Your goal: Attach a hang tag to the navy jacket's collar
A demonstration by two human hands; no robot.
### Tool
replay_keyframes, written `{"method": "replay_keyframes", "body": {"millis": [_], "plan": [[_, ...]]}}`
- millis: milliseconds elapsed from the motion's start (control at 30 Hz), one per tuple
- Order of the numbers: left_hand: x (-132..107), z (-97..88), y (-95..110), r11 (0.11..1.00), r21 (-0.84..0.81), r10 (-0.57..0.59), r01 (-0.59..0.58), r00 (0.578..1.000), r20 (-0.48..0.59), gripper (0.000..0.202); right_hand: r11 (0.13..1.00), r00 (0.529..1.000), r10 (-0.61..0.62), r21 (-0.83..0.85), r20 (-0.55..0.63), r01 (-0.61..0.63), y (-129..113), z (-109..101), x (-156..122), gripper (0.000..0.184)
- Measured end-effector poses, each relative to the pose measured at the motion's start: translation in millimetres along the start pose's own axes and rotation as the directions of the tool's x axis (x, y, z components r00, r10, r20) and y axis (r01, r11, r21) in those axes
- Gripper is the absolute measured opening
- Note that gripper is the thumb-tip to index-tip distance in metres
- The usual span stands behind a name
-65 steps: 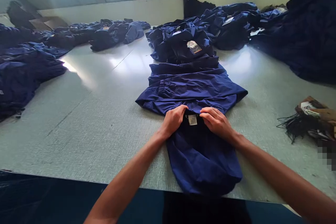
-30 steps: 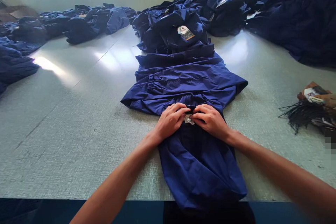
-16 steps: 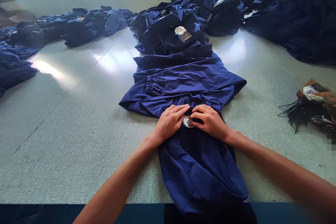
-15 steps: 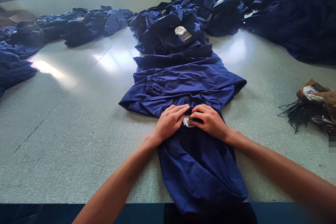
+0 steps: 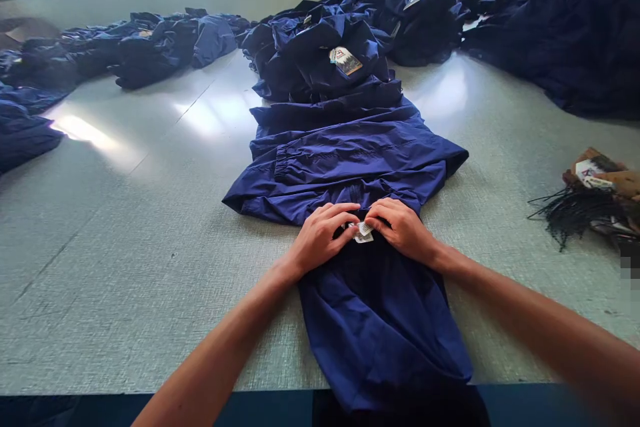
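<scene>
A navy blue hooded jacket (image 5: 345, 153) lies folded on the table, its hood (image 5: 385, 333) spread toward me and hanging over the front edge. White sewn-in labels (image 5: 364, 233) show at the neck opening between my hands. My left hand (image 5: 320, 237) rests on the collar, thumb and fingers closed around the left side of the labels. On the other side, my right hand (image 5: 403, 230) has its thumb and fingertips pinched at the labels' upper right edge. The fingertips of both hands nearly meet.
Behind the jacket, a heap of navy garments (image 5: 310, 53) carries a printed hang tag (image 5: 345, 60). More dark garments lie at the left (image 5: 165, 47) and far right (image 5: 575, 33). A bundle of hang tags with black strings (image 5: 585, 200) sits on the grey table (image 5: 150, 280) at the right.
My right fingers have come together from a looser curl into a pinch. My left thumb has moved onto the labels, and more of their white surface shows. The view has shifted slightly.
</scene>
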State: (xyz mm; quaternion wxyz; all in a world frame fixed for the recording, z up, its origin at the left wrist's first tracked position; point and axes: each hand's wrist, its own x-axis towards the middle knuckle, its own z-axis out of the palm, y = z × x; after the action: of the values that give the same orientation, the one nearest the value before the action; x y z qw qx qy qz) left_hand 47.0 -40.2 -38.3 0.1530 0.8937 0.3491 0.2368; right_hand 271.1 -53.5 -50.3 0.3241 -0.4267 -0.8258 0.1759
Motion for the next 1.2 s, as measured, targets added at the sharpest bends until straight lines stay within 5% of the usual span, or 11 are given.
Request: {"method": "replay_keyframes", "body": {"millis": [300,767,1200], "plan": [[0.8,4.8,-1.1,0.977,-0.192,-0.12,0.096,0.986,-0.119,0.012,0.999,0.999,0.016,0.04,-0.031,-0.015,-6.0,-2.1,-2.4,0.021],[7.7,0.0,1.8,0.888,-0.39,-0.29,0.243,0.955,-0.066,0.022,0.988,0.992,-0.116,-0.095,0.058,0.121,3.0,4.3,-4.2,0.011],[6.5,1.2,2.1,0.867,-0.43,-0.304,0.25,0.951,-0.06,0.019,0.994,0.993,-0.073,-0.079,0.089,0.08,1.0,2.5,-3.7,0.01]]}}
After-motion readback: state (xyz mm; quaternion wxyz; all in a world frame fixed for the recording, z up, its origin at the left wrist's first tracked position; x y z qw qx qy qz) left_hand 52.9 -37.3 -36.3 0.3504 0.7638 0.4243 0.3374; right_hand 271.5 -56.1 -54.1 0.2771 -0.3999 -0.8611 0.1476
